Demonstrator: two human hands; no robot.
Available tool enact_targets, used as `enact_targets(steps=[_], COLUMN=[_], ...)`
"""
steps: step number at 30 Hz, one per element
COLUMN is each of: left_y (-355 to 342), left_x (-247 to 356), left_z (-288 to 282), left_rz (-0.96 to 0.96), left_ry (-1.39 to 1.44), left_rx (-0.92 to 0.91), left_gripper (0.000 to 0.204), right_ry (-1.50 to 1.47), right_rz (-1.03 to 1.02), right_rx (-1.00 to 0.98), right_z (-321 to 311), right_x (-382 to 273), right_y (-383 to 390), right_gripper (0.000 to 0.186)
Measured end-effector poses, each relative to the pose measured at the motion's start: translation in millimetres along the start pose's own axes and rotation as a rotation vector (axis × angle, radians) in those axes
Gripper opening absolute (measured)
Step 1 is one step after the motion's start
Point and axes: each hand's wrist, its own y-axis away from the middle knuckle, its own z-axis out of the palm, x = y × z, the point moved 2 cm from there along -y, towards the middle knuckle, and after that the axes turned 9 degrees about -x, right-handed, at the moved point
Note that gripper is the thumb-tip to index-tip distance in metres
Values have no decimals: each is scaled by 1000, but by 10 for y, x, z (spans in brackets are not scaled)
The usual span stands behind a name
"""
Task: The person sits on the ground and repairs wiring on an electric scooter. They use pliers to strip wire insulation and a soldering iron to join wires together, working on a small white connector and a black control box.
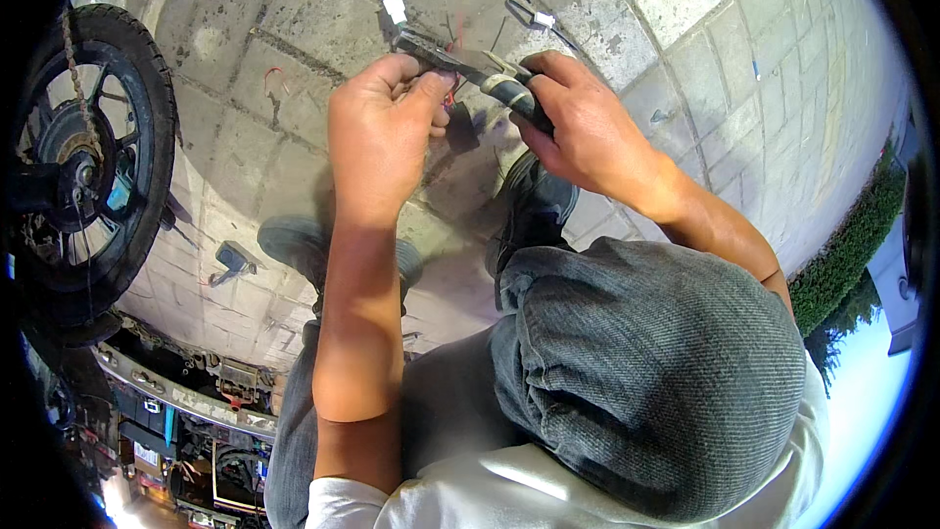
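Note:
My right hand (587, 127) is wrapped round the handles of a pair of pliers (507, 91), dark with pale bands. The pliers' dark jaws reach left over the fingertips of my left hand (384, 132). That hand is closed in a pinch on thin wires (451, 93), some of them red. Just below the pinch is a small dark block (462, 129); whether it hangs from the wires I cannot tell. A white connector (395, 7) shows just beyond the jaw tips. The exact spot where the jaws meet the wires is hidden by my fingers.
Grey paving surrounds my shoes (534, 201). Farther right lies a black cable with a white connector (543, 20). A motorcycle wheel (147, 137) stands at the left, with a small dark part (233, 260) on the ground near it. Cluttered tools and parts (147, 431) fill the lower left.

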Motion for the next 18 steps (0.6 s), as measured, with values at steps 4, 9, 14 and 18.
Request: enact_targets(steps=[4, 9, 14, 18], left_y=[-11, -5, -20, -40], left_x=[7, -29, -26, -7], left_z=[9, 62, -44, -109], left_rz=[8, 99, 89, 32], left_ry=[-51, -125, -9, 122], left_rx=[-5, 45, -129, -266], left_gripper=[14, 14, 12, 11], right_ry=[19, 82, -270, -650], right_rz=[-24, -104, -53, 193], right_rx=[48, 158, -239, -546], right_z=[17, 54, -154, -285], right_x=[-3, 3, 83, 91], right_y=[12, -20, -38, -62], right_gripper=[27, 20, 25, 19])
